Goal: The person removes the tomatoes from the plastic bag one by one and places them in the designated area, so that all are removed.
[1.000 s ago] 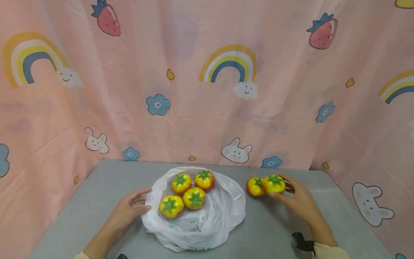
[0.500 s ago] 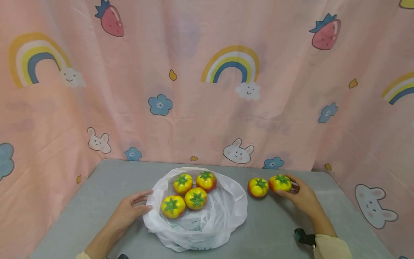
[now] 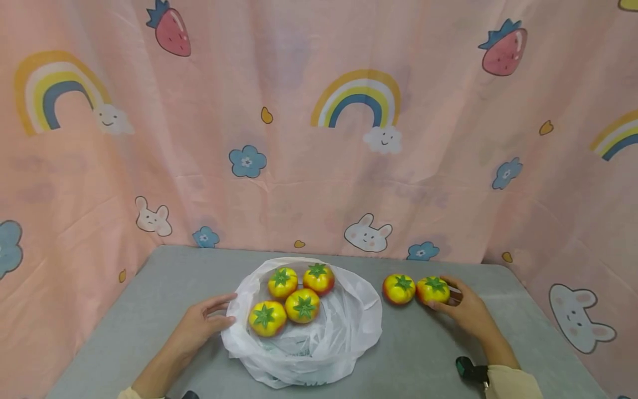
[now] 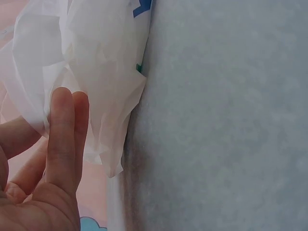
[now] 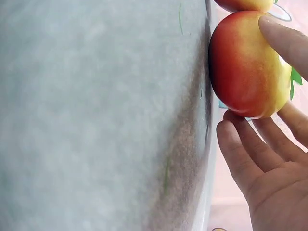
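Observation:
A white plastic bag [image 3: 349, 343] lies with its mouth spread, several yellow-and-red tomatoes [image 3: 303, 306] with star-shaped green tops inside it. At its left side my left hand [image 3: 199, 324] holds the rim. The left wrist view has the bag's edge [image 4: 29, 91] between that hand's digits, with two fingers [image 4: 62, 134] nearly straight along the outside. My right hand [image 3: 463, 310] holds another tomato [image 3: 432, 290] low at the table, thumb on one side and fingers curved round the other. Just left of it sits one more tomato [image 3: 399, 288], with little or no gap between them.
Everything stands on a grey table [image 3: 408, 354]. A pink printed curtain [image 3: 299, 199] hangs behind the table's far edge and along both sides. A dark strap [image 3: 471, 370] circles my right wrist.
My right hand has carried its tomato a little to the right, apart from the neighbouring one, then lowered it slightly. My left hand and the bag keep their places; the head view has shifted slightly.

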Available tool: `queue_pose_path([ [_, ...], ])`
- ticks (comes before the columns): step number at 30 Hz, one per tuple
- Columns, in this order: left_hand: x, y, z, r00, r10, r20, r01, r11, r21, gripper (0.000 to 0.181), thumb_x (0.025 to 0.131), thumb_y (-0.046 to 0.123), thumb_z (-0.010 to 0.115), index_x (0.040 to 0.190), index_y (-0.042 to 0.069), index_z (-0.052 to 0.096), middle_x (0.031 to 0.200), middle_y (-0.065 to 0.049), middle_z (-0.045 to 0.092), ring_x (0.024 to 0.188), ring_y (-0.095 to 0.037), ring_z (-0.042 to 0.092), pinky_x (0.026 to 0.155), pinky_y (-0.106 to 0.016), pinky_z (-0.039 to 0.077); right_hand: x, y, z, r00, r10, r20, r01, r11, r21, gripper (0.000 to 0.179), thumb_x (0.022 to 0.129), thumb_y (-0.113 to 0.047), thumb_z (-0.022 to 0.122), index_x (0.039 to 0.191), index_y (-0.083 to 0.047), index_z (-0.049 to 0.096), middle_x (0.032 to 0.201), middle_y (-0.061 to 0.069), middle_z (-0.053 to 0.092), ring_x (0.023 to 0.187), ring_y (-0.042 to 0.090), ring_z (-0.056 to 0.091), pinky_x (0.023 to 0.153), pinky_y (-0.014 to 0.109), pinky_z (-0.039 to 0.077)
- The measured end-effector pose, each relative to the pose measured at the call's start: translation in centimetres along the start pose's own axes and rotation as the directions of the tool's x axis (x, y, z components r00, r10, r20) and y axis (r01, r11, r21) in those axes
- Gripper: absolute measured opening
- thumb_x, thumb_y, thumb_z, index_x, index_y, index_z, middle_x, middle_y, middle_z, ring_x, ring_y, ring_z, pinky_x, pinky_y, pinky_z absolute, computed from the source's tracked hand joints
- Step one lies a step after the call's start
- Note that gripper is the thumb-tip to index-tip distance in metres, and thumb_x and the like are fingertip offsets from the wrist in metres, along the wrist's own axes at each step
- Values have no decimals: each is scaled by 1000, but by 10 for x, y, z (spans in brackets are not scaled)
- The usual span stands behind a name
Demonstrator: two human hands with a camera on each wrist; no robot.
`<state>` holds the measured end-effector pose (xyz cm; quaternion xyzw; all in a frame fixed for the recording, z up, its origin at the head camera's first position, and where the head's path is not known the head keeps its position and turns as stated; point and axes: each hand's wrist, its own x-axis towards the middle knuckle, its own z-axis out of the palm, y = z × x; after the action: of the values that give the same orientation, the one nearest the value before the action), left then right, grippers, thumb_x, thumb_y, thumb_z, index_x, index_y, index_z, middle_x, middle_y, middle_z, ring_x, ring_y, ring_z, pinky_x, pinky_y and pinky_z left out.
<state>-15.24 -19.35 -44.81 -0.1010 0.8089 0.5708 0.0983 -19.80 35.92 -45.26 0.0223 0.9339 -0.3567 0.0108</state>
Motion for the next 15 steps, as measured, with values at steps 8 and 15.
queue_pose_path([
  [8,-1,0,-1,1000,-8,-4,8,1000,3,56,87,15,74,140,14,57,137,-19,58,99,-17,67,93,-42,57,0,0,-2,1000,12,10,-12,1000,15,102,84,-53,73,156,-1,23,156,34,29,134,56,41,104,61,43],
  [15,-1,1,-1,1000,-5,-8,5,1000,23,56,87,18,75,140,16,58,138,-19,58,100,-17,67,94,-42,56,-4,-16,-6,999,-32,-14,31,998,-60,100,85,-54,72,155,-1,25,153,35,32,134,54,39,107,64,38],
])
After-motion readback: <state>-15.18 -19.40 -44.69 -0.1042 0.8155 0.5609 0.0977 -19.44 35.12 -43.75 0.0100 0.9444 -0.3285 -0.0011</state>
